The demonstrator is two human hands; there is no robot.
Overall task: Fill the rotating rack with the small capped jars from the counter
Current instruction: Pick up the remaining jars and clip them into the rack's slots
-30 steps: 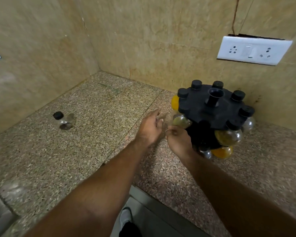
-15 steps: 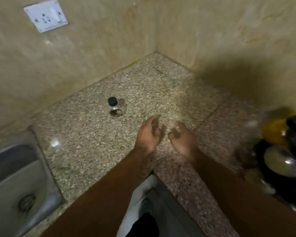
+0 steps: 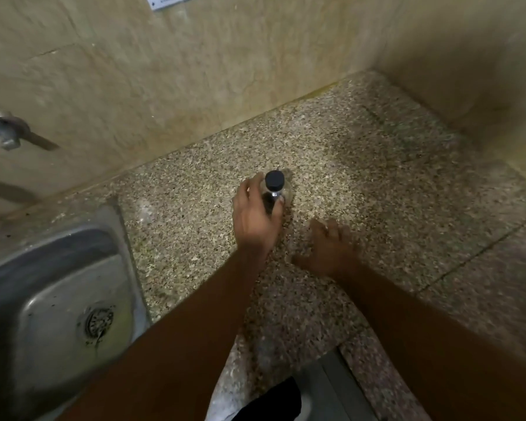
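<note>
Left hand point(image 3: 255, 220) now wraps jar point(image 3: 275, 189), previously untouched; rack gone from view.

The left hand point(image 3: 255, 220) hides much of the jar point(image 3: 275, 191). The socket plate point(image 3: 172, 0) and sink point(image 3: 43, 299) run off frame.

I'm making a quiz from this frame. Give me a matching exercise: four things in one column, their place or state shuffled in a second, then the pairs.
Things
1. jar
2. left hand
3. right hand
4. sink

Place or state
A. resting on the counter, holding nothing
B. set into the counter at far left
C. black-capped, on the counter near the wall
D. fingers wrapped around the jar

Pairs: 1-C, 2-D, 3-A, 4-B
</note>
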